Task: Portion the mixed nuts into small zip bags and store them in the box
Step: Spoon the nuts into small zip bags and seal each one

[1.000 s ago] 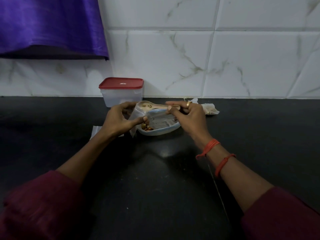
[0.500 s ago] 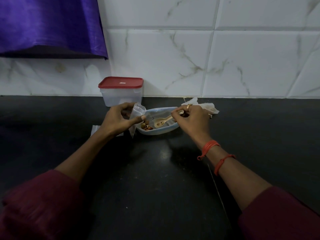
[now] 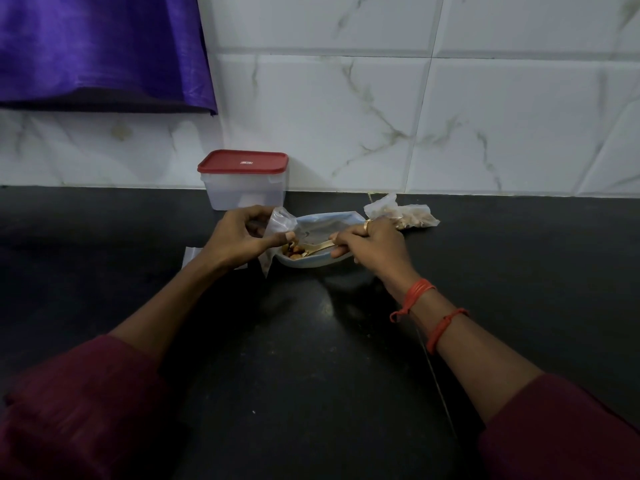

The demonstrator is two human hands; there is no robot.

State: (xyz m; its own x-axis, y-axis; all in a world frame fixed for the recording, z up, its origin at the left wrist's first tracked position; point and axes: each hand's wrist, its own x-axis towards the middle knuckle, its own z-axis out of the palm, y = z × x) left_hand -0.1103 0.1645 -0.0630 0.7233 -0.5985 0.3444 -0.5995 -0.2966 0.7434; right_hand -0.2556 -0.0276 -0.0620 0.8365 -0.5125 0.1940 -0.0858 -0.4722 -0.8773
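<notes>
A pale blue shallow dish [image 3: 323,220] sits on the black counter with mixed nuts [image 3: 293,251] heaped at its left end. My left hand [image 3: 239,239] pinches a small clear zip bag [image 3: 281,221] upright at the dish's left edge. My right hand [image 3: 372,242] grips a gold spoon [image 3: 317,248] whose bowl lies among the nuts. A clear plastic box with a red lid [image 3: 244,178] stands closed against the wall behind my left hand.
A crumpled clear bag holding nuts [image 3: 407,214] lies right of the dish near the wall. Flat empty zip bags [image 3: 192,258] lie under my left wrist. A purple cloth [image 3: 104,50] hangs at the upper left over the tiled wall.
My right hand brought the spoon down from the bag's mouth into the dish and slid its bowl left into the nuts. My left hand kept holding the bag.
</notes>
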